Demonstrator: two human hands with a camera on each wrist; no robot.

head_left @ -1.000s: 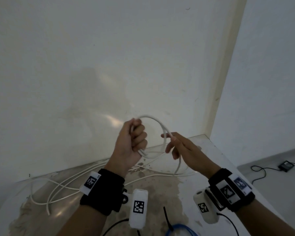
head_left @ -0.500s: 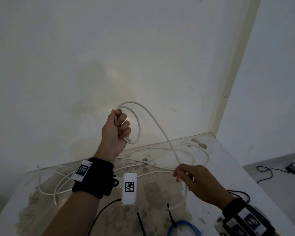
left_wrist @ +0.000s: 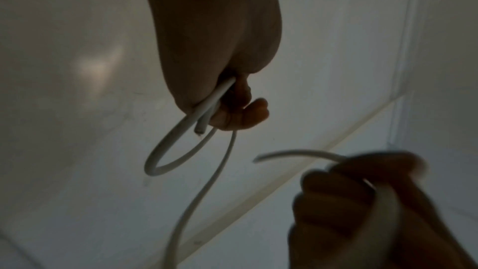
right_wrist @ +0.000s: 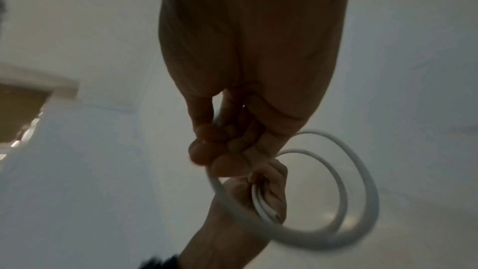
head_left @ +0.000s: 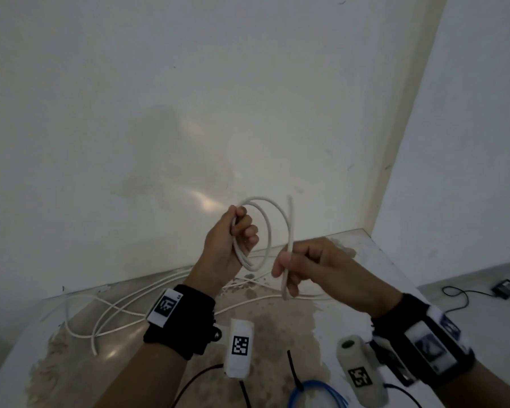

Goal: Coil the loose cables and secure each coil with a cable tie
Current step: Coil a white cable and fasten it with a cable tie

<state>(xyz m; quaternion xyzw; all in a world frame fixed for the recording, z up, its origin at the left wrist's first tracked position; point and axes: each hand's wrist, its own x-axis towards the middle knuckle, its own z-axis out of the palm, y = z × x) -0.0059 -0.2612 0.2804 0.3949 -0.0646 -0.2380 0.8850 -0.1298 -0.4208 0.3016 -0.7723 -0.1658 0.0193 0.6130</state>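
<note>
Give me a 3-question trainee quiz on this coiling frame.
1. True or false: the left hand grips loops of the white cable.
2. What does the right hand hold? A) blue cable B) white cable C) black tie
3. Fill in: most of the white cable lies loose on the ____.

Key: 1 true. 2 B. 3 table. The blue cable and the black tie lie untouched at the near edge.
</note>
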